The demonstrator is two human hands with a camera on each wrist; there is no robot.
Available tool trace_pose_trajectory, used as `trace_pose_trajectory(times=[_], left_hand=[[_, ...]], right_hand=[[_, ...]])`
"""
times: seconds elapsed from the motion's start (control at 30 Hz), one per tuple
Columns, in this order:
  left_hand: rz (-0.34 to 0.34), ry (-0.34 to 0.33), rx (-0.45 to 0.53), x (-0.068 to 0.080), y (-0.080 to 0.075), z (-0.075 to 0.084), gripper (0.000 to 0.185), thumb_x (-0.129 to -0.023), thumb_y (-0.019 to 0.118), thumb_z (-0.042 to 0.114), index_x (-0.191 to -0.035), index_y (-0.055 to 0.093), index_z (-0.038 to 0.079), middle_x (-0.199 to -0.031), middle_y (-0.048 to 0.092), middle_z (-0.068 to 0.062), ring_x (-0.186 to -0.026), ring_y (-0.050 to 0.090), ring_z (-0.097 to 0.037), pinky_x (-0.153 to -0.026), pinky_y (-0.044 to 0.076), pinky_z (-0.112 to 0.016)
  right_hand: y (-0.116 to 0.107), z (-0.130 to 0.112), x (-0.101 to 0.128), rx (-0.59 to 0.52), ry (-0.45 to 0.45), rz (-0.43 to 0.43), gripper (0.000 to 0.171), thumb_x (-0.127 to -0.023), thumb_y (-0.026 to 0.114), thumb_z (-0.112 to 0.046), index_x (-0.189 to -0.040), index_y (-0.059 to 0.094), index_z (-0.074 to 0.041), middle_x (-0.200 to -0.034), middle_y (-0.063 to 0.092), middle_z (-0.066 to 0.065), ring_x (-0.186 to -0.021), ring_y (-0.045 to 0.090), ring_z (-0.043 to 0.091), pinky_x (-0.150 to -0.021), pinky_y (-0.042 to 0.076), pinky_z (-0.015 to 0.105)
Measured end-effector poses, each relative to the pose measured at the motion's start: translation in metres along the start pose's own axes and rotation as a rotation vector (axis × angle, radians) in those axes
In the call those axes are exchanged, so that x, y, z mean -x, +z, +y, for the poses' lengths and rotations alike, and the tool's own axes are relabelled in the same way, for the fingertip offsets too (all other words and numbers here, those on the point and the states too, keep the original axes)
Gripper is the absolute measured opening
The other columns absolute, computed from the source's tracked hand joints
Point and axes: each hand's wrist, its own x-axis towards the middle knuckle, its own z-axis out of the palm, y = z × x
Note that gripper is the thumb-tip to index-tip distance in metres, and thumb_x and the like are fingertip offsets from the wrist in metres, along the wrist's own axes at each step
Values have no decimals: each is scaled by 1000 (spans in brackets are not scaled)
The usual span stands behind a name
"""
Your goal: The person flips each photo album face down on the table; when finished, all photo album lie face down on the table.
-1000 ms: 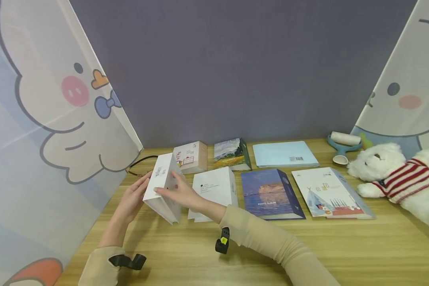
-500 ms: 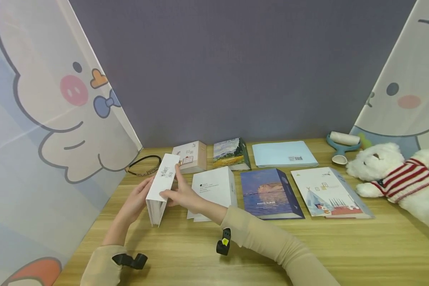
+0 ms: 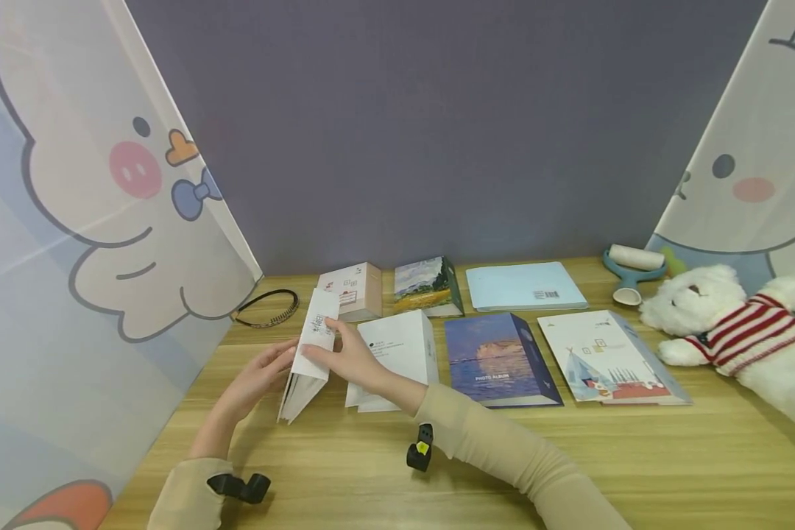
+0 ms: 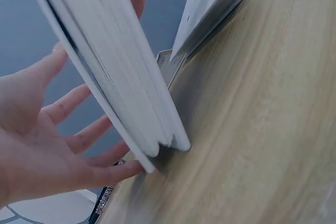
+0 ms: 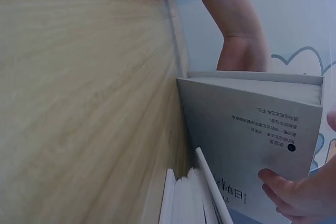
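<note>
A thick white photo album (image 3: 316, 324) stands spine up and tilted at the table's left, with lettering on its spine and page edges (image 4: 113, 61) facing the left wrist camera. My right hand (image 3: 351, 361) pinches it near the spine, thumb on the spine; in the right wrist view, fingers (image 5: 275, 182) press the printed cover. From the left, my left hand (image 3: 258, 379) touches the other cover. Its fingers (image 4: 79, 140) lie extended along that cover, the little finger near the lower edge. A second white album (image 3: 397, 353) lies just right of the held one.
Behind lie a black headband (image 3: 268, 309), a pink album (image 3: 351, 291), a landscape album (image 3: 428, 287) and a light blue folder (image 3: 526, 287). Rightward are a blue album (image 3: 497, 361), a tent-picture album (image 3: 609, 357), a lint roller (image 3: 636, 259) and a teddy bear (image 3: 735, 324).
The white album has turned in the hands and shifted slightly right, its lower edges swinging left. The headband shows fully now. My right hand keeps its hold; my left stays beside the cover.
</note>
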Motion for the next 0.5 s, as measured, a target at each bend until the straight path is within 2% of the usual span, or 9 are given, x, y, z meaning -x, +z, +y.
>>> trace_pose_trajectory(times=[0.07, 0.2, 0.3, 0.37, 0.5], left_hand=[[-1, -5, -22, 0, 0, -1, 61, -100, 41, 41, -148, 25, 8, -150, 29, -22, -129, 40, -39, -99, 44, -47], [21, -38, -66, -1, -2, -3, 63, -98, 44, 43, -148, 27, 8, -151, 27, -20, -128, 41, -36, -100, 43, -48], [47, -72, -117, 0, -4, -3, 65, -97, 45, 44, -147, 27, 6, -150, 28, -22, -128, 40, -36, -99, 43, -48], [68, -101, -151, 1, -6, -4, 67, -96, 47, 45, -147, 27, 6, -150, 28, -22, -129, 39, -37, -98, 43, -46], [103, -139, -186, 3, -10, -6, 70, -94, 51, 47, -147, 30, 7, -149, 28, -23, -126, 40, -36, -93, 45, -39]], right_hand=[[-2, 2, -1, -7, 14, 0, 77, -88, 63, -39, -146, 28, -4, -129, 46, 11, -91, 60, 12, -72, 54, 23], [-2, 5, -1, -3, 9, -31, 71, -90, 61, -36, -144, 31, -1, -121, 55, 11, -87, 63, 12, -71, 55, 24], [-2, 6, 0, 23, 2, -56, 67, -92, 60, -34, -141, 34, 2, -118, 60, 14, -92, 66, 16, -75, 56, 26], [-1, 7, 0, 52, 12, -67, 65, -92, 59, -33, -140, 36, 4, -125, 57, 16, -101, 64, 21, -80, 56, 28], [1, 11, 1, 101, 47, -69, 68, -91, 60, -33, -141, 34, 6, -142, 42, 20, -119, 54, 28, -90, 52, 30]])
